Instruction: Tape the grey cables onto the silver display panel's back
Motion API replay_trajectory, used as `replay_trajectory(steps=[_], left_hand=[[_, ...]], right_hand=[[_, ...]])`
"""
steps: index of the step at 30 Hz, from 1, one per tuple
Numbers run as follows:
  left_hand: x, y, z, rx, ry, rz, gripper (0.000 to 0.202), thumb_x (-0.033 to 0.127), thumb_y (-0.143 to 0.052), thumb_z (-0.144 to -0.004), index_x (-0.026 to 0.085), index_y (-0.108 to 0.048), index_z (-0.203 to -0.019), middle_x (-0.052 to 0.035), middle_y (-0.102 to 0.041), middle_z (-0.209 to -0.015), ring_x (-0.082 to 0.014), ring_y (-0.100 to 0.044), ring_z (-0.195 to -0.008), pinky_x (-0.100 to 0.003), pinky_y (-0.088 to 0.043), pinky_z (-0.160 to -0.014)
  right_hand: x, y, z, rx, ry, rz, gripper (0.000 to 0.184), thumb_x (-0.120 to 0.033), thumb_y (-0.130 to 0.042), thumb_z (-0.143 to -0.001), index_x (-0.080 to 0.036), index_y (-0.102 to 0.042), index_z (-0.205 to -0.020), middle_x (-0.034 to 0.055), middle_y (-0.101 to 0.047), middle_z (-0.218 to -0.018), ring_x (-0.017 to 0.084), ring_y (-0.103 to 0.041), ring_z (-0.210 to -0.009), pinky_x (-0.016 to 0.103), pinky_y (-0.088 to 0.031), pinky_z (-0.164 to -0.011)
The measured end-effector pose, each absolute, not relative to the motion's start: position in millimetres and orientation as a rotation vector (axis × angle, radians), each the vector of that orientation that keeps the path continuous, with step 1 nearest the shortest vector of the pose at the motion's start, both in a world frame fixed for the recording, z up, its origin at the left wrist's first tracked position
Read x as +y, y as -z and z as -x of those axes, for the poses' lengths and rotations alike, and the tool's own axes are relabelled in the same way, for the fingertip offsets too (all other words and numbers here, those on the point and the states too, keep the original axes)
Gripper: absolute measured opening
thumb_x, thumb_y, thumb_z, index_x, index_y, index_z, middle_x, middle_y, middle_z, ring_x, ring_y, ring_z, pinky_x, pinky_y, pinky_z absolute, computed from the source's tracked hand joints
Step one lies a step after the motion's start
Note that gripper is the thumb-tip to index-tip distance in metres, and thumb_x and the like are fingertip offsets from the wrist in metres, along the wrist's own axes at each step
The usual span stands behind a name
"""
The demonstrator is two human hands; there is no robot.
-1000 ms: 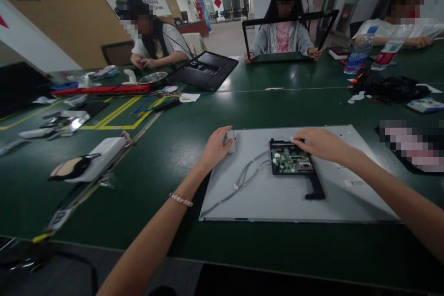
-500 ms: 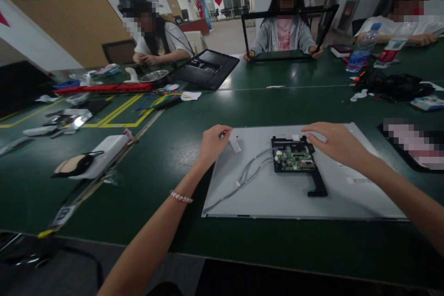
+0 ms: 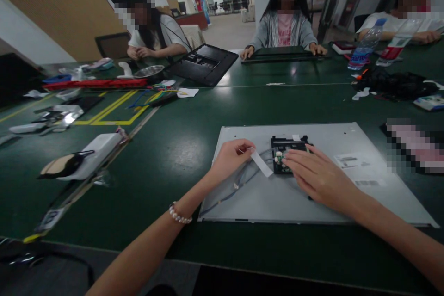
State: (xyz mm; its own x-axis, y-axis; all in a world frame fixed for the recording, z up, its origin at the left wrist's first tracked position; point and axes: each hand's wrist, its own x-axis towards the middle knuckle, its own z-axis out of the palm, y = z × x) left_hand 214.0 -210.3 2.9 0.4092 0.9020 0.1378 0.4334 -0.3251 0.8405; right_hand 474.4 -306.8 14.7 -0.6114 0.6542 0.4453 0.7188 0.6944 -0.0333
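So nearest to me there's the dark green tabletop [image 3: 180, 240], and on it a flat, pale grey metal panel [image 3: 256, 210] with its long edge toward the person. Two thin grey cables [image 3: 244, 179] run loosely across its left part, so I'd watch that nothing snags on them.

Left hand [image 3: 233, 156] is pinching one end of a narrow, flat white strip [image 3: 262, 164], probably tape, between thumb and fingertips. The strip slants down toward the panel, its loose end just beside the black plastic bracket [image 3: 290, 145]. Can't tell if that end touches the metal. My take: hold it by the very tip, keep it taut, and don't let it curl onto itself or the cables.

Right hand [image 3: 317, 178] lies over the small green circuit board [image 3: 279, 160], fingers stretched out and close together, not gripping anything I can see. Can't tell if it's pressing. The board sits in the bracket, around the middle of the panel. I'd go light there, steadying by the plastic rather than the components.

A short white tab [image 3: 296, 138] sits at the bracket's far edge. Further back, across the table, a co-worker's hands rest at a flat black frame [image 3: 284, 54].
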Motion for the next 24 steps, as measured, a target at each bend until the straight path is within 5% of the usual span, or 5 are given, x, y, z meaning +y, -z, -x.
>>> replay_trajectory(steps=[8,24], left_hand=[[-208,-4,-210,1.048,-0.69,-1.995,0.013,0.025,-0.057,-0.085,0.018,-0.068,-0.088,-0.0034,-0.07,-0.083,-0.0138,-0.062,-0.073,-0.028,-0.051,-0.069],[-211,-6,-212,1.11,-0.622,-2.312,0.014,0.02,-0.054,-0.088,0.019,-0.068,-0.091,-0.0029,-0.069,-0.088,-0.0131,-0.059,-0.072,-0.028,-0.048,-0.07]], right_hand=[[-321,-9,-449,-2.68,0.17,1.008,0.05,-0.032,-0.043,-0.098,-0.016,-0.041,-0.145,0.0097,-0.044,-0.15,0.026,-0.036,-0.14,0.054,-0.028,-0.114],[-320,-6,-440,-2.753,-0.001,0.964,0.05,-0.044,-0.036,-0.1,-0.016,-0.048,-0.139,0.0055,-0.052,-0.145,0.022,-0.034,-0.141,0.056,-0.017,-0.118]])
